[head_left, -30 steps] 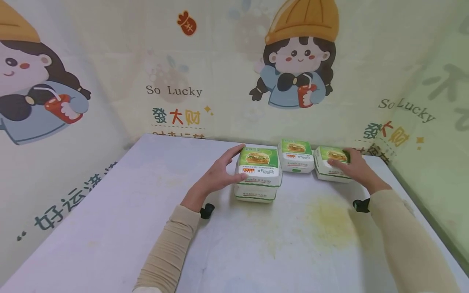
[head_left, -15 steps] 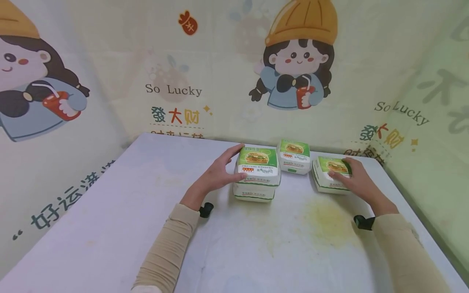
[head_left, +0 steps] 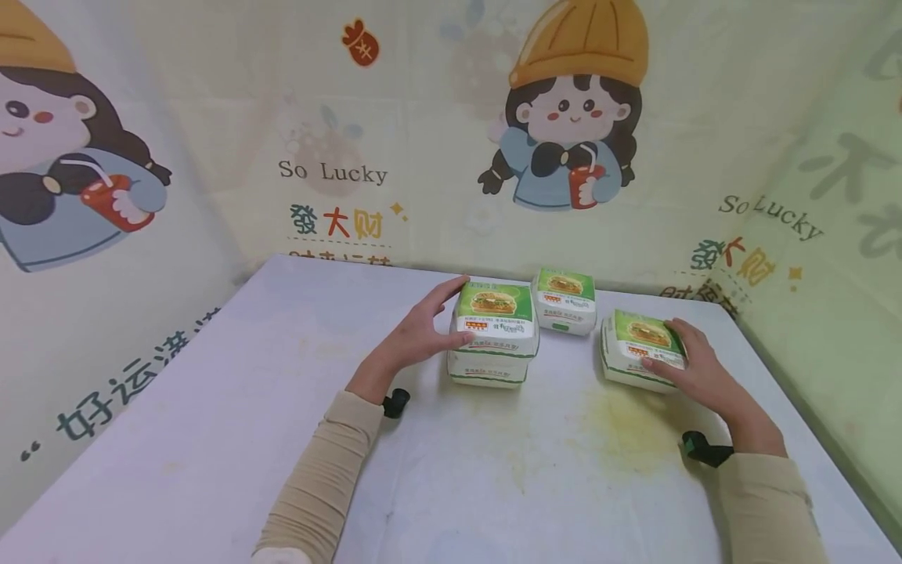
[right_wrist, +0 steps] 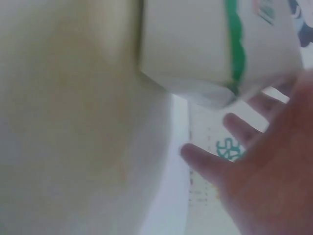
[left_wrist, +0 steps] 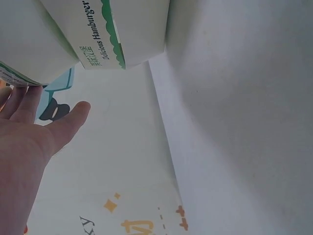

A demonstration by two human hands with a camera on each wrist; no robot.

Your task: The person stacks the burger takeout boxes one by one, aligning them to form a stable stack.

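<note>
Two hamburger boxes stand stacked in the middle of the head view. My left hand (head_left: 416, 333) holds the upper hamburger box (head_left: 496, 309) by its left side, thumb at the front and fingers reaching to the back corner. The lower hamburger box (head_left: 488, 372) sits directly beneath it. My right hand (head_left: 705, 372) grips another hamburger box (head_left: 640, 368), thumb at its front and fingers on its right side. In the right wrist view, a few fingers (right_wrist: 203, 161) extend past that box's edge. A further hamburger box (head_left: 566, 301) stands behind, between the two hands.
The boxes are towards the far edge of the white table (head_left: 232, 439), with a yellowish stain (head_left: 637, 427) in front of the right box. Printed cloth walls (head_left: 437, 141) rise behind and at both sides. A black wrist strap piece (head_left: 705, 449) shows below the right hand.
My right hand has brought its hamburger box towards me, away from the back box, turning it slightly. My left hand and the stack have stayed nearly still.
</note>
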